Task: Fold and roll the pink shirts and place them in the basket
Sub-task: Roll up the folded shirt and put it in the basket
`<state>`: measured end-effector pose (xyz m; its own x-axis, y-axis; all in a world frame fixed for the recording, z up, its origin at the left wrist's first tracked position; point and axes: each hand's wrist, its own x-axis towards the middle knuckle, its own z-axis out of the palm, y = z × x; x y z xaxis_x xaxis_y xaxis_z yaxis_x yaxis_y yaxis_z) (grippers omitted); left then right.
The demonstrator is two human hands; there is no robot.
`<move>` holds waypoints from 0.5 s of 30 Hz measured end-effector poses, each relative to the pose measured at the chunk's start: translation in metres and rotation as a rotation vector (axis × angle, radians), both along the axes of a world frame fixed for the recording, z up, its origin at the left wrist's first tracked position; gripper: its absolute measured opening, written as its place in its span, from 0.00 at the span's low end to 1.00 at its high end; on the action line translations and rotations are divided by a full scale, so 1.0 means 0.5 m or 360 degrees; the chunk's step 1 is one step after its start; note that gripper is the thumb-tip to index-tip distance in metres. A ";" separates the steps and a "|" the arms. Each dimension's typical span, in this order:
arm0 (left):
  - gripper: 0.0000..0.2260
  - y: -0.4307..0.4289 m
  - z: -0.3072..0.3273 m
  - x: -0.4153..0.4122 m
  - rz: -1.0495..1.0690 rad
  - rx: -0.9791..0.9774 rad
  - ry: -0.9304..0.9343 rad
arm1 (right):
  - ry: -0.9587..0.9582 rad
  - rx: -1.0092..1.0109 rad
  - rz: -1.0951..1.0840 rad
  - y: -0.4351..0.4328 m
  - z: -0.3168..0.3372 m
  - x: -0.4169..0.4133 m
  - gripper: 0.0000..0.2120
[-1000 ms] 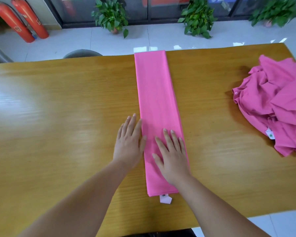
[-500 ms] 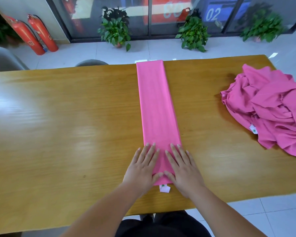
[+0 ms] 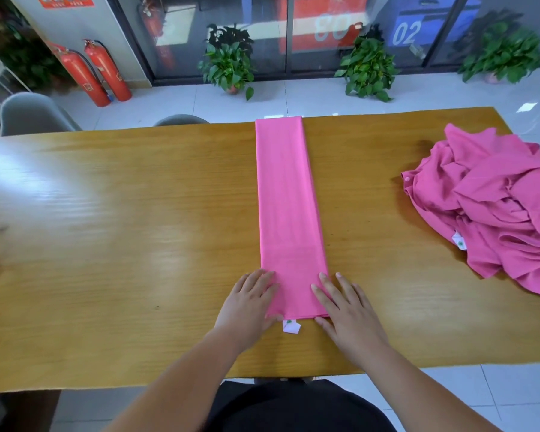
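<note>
Bright, even daylight fills the scene. A broad white glare washes the glossy yellow-brown wooden table [image 3: 106, 213] at the left of the frame, with a smaller sheen near centre. The crumpled heap of pink shirts [image 3: 496, 213] at the right edge throws a soft dark shadow toward its upper left. The long flat folded pink shirt [image 3: 289, 198] at centre is sharp. The wide lens bows the table's far edge and tilts the two red fire extinguishers [image 3: 97, 73] at upper left.
</note>
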<state>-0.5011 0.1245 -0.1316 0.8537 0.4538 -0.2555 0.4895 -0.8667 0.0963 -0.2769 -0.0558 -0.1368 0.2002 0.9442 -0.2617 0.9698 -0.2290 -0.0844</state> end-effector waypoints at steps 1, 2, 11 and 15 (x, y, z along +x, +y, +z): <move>0.27 -0.006 0.003 -0.005 0.0001 0.0004 -0.0077 | 0.0005 0.0033 -0.0002 -0.005 -0.001 0.010 0.32; 0.21 -0.013 0.001 -0.014 0.0005 0.0013 -0.0163 | 0.0006 0.0078 0.0011 -0.015 -0.005 0.019 0.30; 0.12 -0.072 0.000 -0.052 0.0298 0.0037 -0.0485 | -0.0029 0.0722 0.0325 -0.035 -0.021 0.056 0.11; 0.10 -0.084 0.004 -0.046 0.0402 0.0046 -0.0490 | 0.0007 0.0748 0.0357 -0.015 -0.021 0.065 0.08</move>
<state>-0.5239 0.0828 -0.1294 0.7488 0.6627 0.0109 0.6398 -0.7270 0.2492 -0.2445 -0.0633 -0.1470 -0.0204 0.9795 0.2002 0.9901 0.0477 -0.1322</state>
